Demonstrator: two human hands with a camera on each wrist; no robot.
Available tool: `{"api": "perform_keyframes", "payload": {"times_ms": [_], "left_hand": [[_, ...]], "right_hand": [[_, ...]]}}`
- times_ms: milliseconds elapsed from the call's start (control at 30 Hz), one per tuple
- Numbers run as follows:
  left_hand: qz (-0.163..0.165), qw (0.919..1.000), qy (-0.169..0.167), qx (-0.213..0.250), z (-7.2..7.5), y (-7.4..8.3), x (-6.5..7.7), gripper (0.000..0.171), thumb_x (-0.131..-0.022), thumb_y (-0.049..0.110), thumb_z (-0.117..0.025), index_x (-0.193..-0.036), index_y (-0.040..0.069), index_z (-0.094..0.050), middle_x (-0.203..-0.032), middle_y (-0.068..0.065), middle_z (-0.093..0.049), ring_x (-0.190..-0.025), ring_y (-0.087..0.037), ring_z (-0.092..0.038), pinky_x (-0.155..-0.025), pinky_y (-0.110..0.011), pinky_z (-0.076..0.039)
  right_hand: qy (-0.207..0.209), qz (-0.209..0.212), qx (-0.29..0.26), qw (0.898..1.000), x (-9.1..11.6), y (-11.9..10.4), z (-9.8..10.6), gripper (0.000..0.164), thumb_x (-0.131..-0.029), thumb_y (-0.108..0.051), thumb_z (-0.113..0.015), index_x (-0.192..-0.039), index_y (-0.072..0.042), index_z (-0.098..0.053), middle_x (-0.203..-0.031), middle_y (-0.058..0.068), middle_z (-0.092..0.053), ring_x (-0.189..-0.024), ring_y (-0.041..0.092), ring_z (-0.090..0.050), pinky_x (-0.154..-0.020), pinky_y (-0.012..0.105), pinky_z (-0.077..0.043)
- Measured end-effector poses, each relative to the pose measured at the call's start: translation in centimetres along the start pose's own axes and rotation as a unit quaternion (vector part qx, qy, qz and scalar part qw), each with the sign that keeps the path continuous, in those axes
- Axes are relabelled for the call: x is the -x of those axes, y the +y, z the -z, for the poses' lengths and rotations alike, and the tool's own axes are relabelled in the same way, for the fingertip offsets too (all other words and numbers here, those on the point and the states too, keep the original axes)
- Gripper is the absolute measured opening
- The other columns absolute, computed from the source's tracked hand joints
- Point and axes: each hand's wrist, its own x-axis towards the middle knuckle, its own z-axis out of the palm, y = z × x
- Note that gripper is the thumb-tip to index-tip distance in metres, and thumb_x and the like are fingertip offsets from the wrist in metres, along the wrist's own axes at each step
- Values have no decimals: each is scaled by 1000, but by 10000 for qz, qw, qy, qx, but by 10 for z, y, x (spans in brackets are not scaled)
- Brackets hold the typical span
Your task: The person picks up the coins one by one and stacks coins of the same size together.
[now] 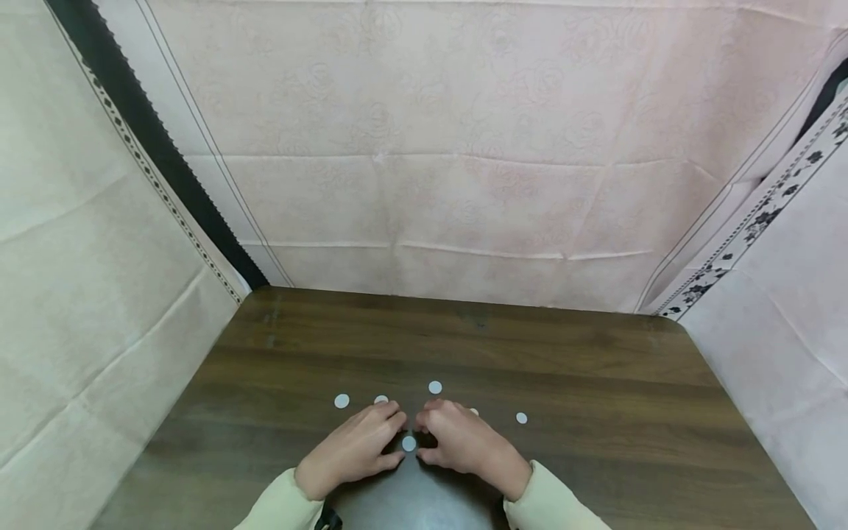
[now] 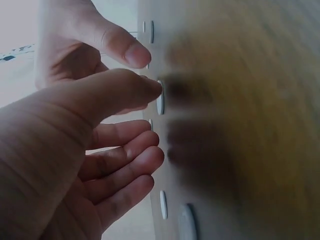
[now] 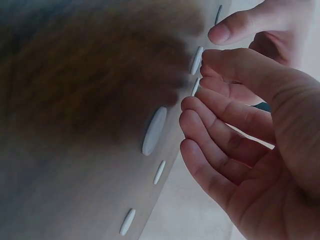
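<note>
My left hand [image 1: 364, 445] and right hand [image 1: 464, 442] face each other low over the wooden table, fingers loosely bent. A small white round disc [image 1: 408, 443] lies flat between them, close to both thumbs. In the left wrist view, my left thumb tip overlaps the edge of a disc [image 2: 160, 104], and the other fingers hang just off the tabletop. The right wrist view has the fingers relaxed and spread, with nothing gripped, and a disc [image 3: 197, 61] right by the thumb tip. Part of another disc [image 1: 380, 399] shows behind the left hand's fingers.
More white discs lie beyond the hands: one at left [image 1: 341, 400], one farther back [image 1: 435, 387], one partly hidden by the right hand [image 1: 474, 411], one at right [image 1: 522, 418]. Pale cloths [image 1: 464, 199] hang around the sides and back of the table [image 1: 596, 368].
</note>
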Motion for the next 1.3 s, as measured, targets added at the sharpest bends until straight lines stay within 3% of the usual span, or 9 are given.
{"api": "perform_keyframes", "payload": {"times_ms": [200,567,900,1300], "left_hand": [[-31,9999,132,-67,-3,3,-3,18,-90,24,-82,-93,14,-67,-90,6,-54,-75,-6,-43,-69,-21,-45],[93,9998,18,154,-5,7,-6,14,-92,20,-81,-90,13,-69,-87,6,-53,-75,-4,-43,-69,-20,-45],[139,9998,40,142,-5,10,-4,8,-90,19,-83,-90,16,-76,-85,8,-55,-78,-5,-50,-71,-24,-51],[184,9994,-33,287,-3,18,-1,6,-90,17,-83,-92,14,-79,-86,9,-56,-81,-5,-50,-75,-21,-50]], "right_hand": [[123,208,44,9997,-1,1,-3,14,-87,-18,-86,-98,-15,-79,-93,-4,-70,-80,-1,-55,-70,16,-49],[120,188,86,9997,-2,-2,-7,10,-87,-16,-84,-84,-17,-75,-79,-7,-58,-71,-2,-42,-63,16,-39],[203,244,104,9994,-2,-5,-10,10,-87,-13,-85,-82,-18,-77,-79,-6,-62,-72,-2,-46,-63,14,-42],[68,217,287,9993,-1,-9,-10,17,-88,-15,-83,-75,-20,-73,-76,-10,-57,-70,0,-45,-62,16,-41]]}}
